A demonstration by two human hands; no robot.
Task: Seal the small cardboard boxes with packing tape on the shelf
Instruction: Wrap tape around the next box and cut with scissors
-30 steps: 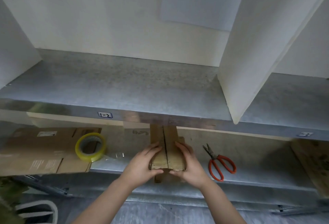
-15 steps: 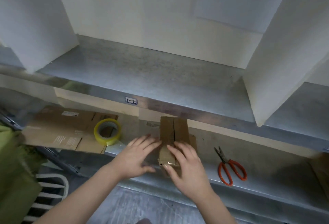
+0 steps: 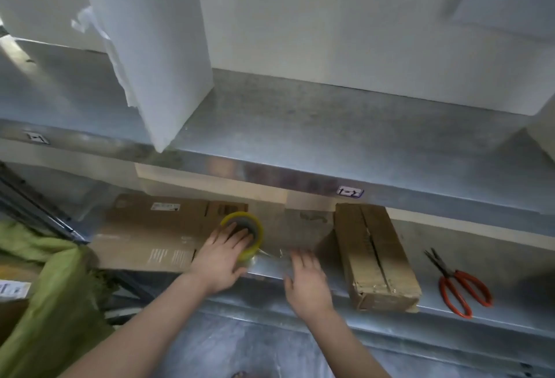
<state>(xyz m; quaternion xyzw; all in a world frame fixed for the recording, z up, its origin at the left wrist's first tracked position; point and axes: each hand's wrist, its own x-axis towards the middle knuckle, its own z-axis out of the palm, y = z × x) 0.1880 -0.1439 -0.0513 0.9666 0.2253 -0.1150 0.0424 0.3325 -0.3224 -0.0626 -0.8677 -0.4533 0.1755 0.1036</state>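
— What about the small cardboard box (image 3: 379, 257)? Does anything show inside it?

— No. It lies lengthwise on the lower shelf (image 3: 495, 260), its top flaps folded shut, with a bare seam running down the middle. Its near end juts slightly over the shelf edge.

— And what lies around it?

— Red-handled scissors (image 3: 459, 284) lie to the right of the box, well apart from it. To the left is a flattened carton (image 3: 150, 236), partly under the packing tape roll (image 3: 253, 227). A green sack (image 3: 45, 287) slumps at the far left. The upper shelf (image 3: 330, 137) overhangs the back of the box, and a white divider panel (image 3: 156, 47) stands on it.

— How do the hands sit?

— The left hand (image 3: 222, 259) holds the roll, its fingers hooked over the rim into the core and its thumb at the near side. A loose clear strip (image 3: 270, 253) trails right from the roll. The right hand (image 3: 306, 281) is spread flat, fingers straight and blurred, holding nothing. Its fingertips are at the strip's end; contact cannot be told.

— So where is the box relative to them?

— It is just to the right of the right hand, untouched by either hand.
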